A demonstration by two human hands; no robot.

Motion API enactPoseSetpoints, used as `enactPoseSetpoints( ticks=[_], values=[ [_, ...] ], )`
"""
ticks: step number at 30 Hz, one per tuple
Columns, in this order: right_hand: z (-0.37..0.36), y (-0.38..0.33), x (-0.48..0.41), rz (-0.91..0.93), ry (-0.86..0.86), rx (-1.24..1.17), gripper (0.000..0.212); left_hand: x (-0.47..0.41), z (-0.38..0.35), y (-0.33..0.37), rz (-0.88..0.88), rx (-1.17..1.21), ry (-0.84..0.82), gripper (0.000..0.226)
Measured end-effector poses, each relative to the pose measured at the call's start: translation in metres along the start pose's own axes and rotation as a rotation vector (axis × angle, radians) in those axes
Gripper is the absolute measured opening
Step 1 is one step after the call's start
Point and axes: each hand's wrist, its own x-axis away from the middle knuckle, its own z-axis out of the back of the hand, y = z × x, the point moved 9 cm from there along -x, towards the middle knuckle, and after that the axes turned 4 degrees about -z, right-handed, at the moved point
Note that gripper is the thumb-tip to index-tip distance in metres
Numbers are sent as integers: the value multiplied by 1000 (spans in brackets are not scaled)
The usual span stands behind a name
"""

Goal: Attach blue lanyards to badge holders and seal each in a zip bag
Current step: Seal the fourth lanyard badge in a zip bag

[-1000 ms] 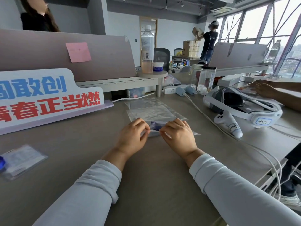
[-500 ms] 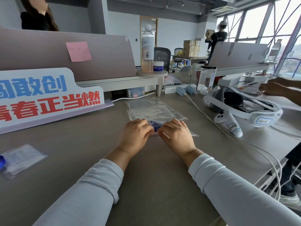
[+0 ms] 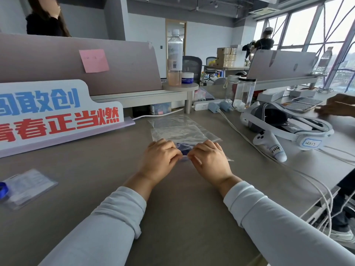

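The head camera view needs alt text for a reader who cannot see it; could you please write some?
Two hands, left hand and right hand, press together on the near edge of a clear zip bag with something blue inside, on a grey desk. A badge holder lies far left; a white headset sits right.

- Grey-brown desk (image 3: 96,179)
- Clear zip bag (image 3: 180,131), dark blue lanyard (image 3: 182,147) inside
- Pale grey-blue sleeves (image 3: 115,217)
- Pink sticky note (image 3: 94,60)
- White sign (image 3: 55,114), blue and red characters
- White and grey headset (image 3: 284,121)
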Motion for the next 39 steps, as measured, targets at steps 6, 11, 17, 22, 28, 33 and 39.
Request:
enactPoseSetpoints(
  ticks=[6,11,17,22,28,33,39],
  values=[
    [5,5,0,-23,53,-11,24,4,2,-11,62,11,33,25],
    [5,3,0,-14,46,-10,23,5,1,-8,63,31,39,25],
    [4,9,0,-40,59,28,23,8,1,-14,90,55,63,22],
    [5,9,0,-28,89,39,21,9,2,-18,99,59,83,22],
    [4,12,0,-21,63,32,24,11,1,-22,103,45,83,23],
    [5,20,2,-29,78,43,24,15,4,-32,136,43,99,24],
    [4,21,3,-41,79,14,23,16,6,-35,153,18,80,24]
  ],
)
